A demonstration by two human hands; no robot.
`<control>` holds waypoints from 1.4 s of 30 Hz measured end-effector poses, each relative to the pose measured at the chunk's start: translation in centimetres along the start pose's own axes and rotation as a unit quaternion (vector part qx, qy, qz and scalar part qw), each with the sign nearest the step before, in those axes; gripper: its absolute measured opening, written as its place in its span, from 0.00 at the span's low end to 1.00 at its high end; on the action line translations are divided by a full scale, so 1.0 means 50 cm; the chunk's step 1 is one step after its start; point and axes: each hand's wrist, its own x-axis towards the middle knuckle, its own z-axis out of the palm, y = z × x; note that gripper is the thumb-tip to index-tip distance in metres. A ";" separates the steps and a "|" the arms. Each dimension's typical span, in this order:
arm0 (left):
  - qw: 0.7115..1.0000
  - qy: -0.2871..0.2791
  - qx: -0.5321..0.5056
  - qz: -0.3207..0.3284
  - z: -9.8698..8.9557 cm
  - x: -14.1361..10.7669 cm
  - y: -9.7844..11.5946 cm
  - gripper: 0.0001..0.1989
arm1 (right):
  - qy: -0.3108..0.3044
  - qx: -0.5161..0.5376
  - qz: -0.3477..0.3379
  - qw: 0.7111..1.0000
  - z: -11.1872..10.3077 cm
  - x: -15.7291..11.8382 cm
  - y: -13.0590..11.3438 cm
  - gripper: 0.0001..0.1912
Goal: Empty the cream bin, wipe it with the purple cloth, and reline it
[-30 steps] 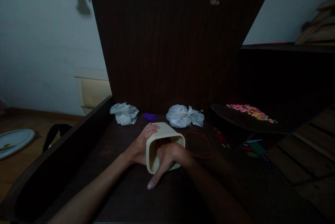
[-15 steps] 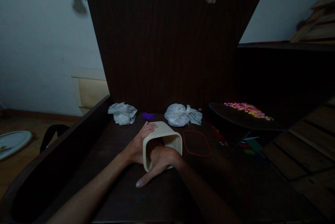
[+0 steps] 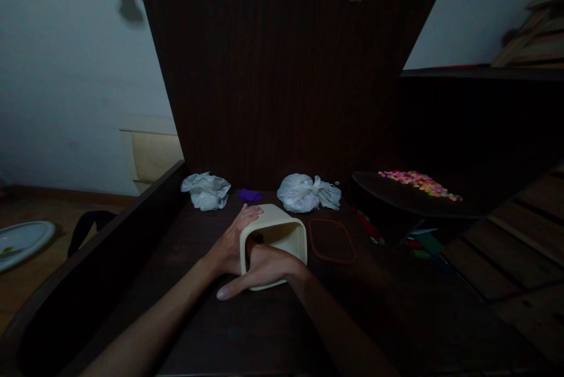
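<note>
A cream, box-shaped container lies on its side on the dark wooden surface, its mouth facing me. My left hand grips its left side, with fingers over the top. My right hand reaches into the mouth; its thumb sticks out to the left below the rim, and the other fingers are hidden inside. Whether those fingers hold anything cannot be seen. Just right of the container, a reddish-brown rounded rectangular ring lies flat.
Behind the container are a crumpled white plastic bag, a purple item and a knotted white bag. Small colourful pieces cover a dark shelf at right. A raised edge runs along the left.
My right hand has turned a little inside the container, and its thumb has moved left and slightly up. The left hand keeps its hold on the container.
</note>
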 end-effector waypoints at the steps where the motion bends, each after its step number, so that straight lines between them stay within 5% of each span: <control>1: 1.000 -0.003 0.000 -0.004 0.000 0.000 -0.001 0.56 | -0.010 0.012 -0.005 1.000 0.001 -0.002 -0.001 0.51; 6: 1.000 -0.003 0.000 -0.019 0.000 0.000 -0.003 0.58 | 0.008 0.030 -0.015 0.999 0.011 -0.019 -0.006 0.47; 16: 1.000 0.015 -0.002 -0.027 -0.006 -0.001 -0.010 0.51 | 0.083 -0.052 0.127 0.987 0.046 -0.096 -0.078 0.56; 30: 1.000 -0.007 -0.027 -0.002 -0.007 -0.003 -0.017 0.61 | 0.044 -0.134 0.045 0.989 0.052 -0.146 -0.048 0.45; 37: 0.999 -0.010 -0.040 -0.010 -0.010 0.001 -0.018 0.62 | 0.057 -0.307 0.178 0.933 0.062 -0.155 -0.057 0.44; 42: 0.999 -0.003 -0.035 -0.020 -0.011 0.002 -0.015 0.63 | 0.112 -0.408 0.124 0.898 0.083 -0.152 -0.018 0.35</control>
